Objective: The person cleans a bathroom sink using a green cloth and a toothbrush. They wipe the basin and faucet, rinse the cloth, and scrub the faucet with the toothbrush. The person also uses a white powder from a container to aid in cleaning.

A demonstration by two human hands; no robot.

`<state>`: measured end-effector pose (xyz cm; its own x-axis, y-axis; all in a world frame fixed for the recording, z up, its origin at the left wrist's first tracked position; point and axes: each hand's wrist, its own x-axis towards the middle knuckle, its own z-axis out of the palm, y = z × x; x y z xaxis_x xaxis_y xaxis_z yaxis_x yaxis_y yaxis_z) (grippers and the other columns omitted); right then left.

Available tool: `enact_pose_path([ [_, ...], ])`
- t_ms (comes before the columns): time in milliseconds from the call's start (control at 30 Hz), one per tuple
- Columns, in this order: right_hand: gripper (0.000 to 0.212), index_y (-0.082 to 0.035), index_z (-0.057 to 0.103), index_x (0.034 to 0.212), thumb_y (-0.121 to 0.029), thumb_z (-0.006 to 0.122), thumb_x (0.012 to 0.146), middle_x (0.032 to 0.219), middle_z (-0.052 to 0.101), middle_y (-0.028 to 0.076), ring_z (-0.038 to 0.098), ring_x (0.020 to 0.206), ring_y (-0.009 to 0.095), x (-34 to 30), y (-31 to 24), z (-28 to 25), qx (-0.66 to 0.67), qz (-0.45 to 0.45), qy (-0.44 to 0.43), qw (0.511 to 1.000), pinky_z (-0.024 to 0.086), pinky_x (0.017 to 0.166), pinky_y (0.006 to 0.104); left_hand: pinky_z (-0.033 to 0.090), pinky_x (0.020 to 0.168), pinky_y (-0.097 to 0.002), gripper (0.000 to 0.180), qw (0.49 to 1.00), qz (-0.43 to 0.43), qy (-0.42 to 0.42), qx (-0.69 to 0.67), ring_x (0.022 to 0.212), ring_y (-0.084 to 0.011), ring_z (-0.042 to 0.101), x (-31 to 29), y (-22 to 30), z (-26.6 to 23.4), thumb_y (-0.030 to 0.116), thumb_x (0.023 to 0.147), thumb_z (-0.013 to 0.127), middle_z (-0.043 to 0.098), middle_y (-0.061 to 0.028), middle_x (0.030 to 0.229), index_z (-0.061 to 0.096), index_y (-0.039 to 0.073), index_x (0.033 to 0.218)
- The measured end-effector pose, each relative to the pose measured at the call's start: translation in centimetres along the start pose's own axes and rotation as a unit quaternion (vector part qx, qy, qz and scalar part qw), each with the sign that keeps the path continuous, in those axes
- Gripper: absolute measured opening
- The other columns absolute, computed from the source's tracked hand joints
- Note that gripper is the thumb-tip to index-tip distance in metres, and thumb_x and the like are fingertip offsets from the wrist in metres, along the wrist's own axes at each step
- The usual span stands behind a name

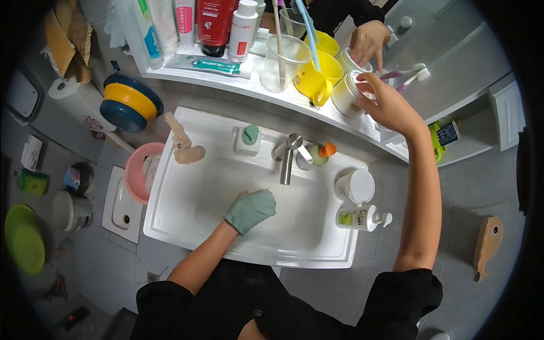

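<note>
Over the sink (156, 224), my left hand (229, 227) is closed on a grey-green cloth (253, 211), which hides most of the fingers. My right arm reaches up to the mirror shelf (249, 85). There my right hand (388, 105) grips the rim of a white cup (344, 97), its thumb and fingers bent around the top. Beside that cup stand a yellow mug (309, 82) with a blue toothbrush (309, 34) in it and a clear plastic cup (275, 68) holding another brush. The mirror behind repeats the hand and the cups.
A metal faucet (288, 158) rises at the sink's back, between a green-capped dispenser (248, 143) and an orange-capped bottle (317, 154). A white tub (356, 187) and a pump bottle (358, 218) line the right rim. A beige cloth (184, 144) drapes over the left corner, near a pink basin (135, 175).
</note>
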<state>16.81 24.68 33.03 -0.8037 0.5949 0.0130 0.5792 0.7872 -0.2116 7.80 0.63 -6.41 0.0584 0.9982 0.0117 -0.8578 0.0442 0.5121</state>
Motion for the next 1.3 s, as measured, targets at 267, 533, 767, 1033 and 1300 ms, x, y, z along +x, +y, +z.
enact_pose_path([
  [267, 0.031, 0.003, 0.055, 0.107, -0.012, 0.057, 0.08, 0.097, 0.062, 0.021, 0.06, 0.09, 0.033, 0.0, -0.2, 0.4, 0.005, -0.006, 0.026, 1.0, 0.046, 0.08, 0.0355, 0.016, 0.108, -0.045, 0.067, 0.763, -0.082, 0.021, -0.641, 0.126, -0.0328, 0.03, -2.3, 3.2, 2.9, 0.05, 0.086, 0.025, 0.032, -0.018, 0.137, 0.033, 0.001, 0.132],
  [533, 0.026, 0.002, 0.058, 0.105, -0.012, 0.055, 0.082, 0.093, 0.065, 0.017, 0.062, 0.088, 0.026, -0.1, 0.3, 1.0, 0.052, -0.01, 0.079, 0.995, 0.046, 0.08, 0.032, 0.014, 0.108, -0.0475, 0.072, 0.802, -0.032, 0.053, -0.595, 0.129, -0.0355, 0.025, -2.9, 4.8, 4.3, 0.054, 0.085, 0.026, 0.026, -0.0199, 0.142, 0.03, 0.003, 0.135],
  [767, 0.027, 0.005, 0.054, 0.108, -0.014, 0.045, 0.092, 0.096, 0.064, 0.011, 0.059, 0.094, 0.015, 0.5, 2.8, 0.8, 0.154, 0.047, 0.116, 0.98, 0.045, 0.082, 0.0252, 0.015, 0.107, -0.0483, 0.072, 0.718, -0.086, 0.031, -0.69, 0.128, -0.0362, 0.026, -3.0, 4.4, 3.5, 0.054, 0.085, 0.027, 0.027, -0.0201, 0.141, 0.03, 0.002, 0.135],
  [1033, 0.037, 0.004, 0.051, 0.112, -0.011, 0.058, 0.079, 0.103, 0.059, 0.024, 0.057, 0.093, 0.036, 0.0, -1.4, 0.4, -0.097, 0.056, -0.054, 0.992, 0.044, 0.081, 0.0362, 0.015, 0.108, -0.0471, 0.069, 0.854, -0.062, 0.072, -0.512, 0.127, -0.0358, 0.028, -2.9, 4.3, 3.5, 0.051, 0.086, 0.027, 0.028, -0.0187, 0.141, 0.031, 0.001, 0.134],
  [1300, 0.049, 0.003, 0.047, 0.12, -0.008, 0.063, 0.075, 0.106, 0.058, 0.025, 0.057, 0.098, 0.035, 0.3, -0.1, 1.1, -0.119, 0.002, -0.02, 0.993, 0.043, 0.088, 0.0357, 0.016, 0.108, -0.0466, 0.069, 0.836, -0.045, 0.037, -0.545, 0.128, -0.0355, 0.027, -2.8, 4.2, 3.5, 0.051, 0.086, 0.027, 0.029, -0.0183, 0.141, 0.032, 0.001, 0.134],
])
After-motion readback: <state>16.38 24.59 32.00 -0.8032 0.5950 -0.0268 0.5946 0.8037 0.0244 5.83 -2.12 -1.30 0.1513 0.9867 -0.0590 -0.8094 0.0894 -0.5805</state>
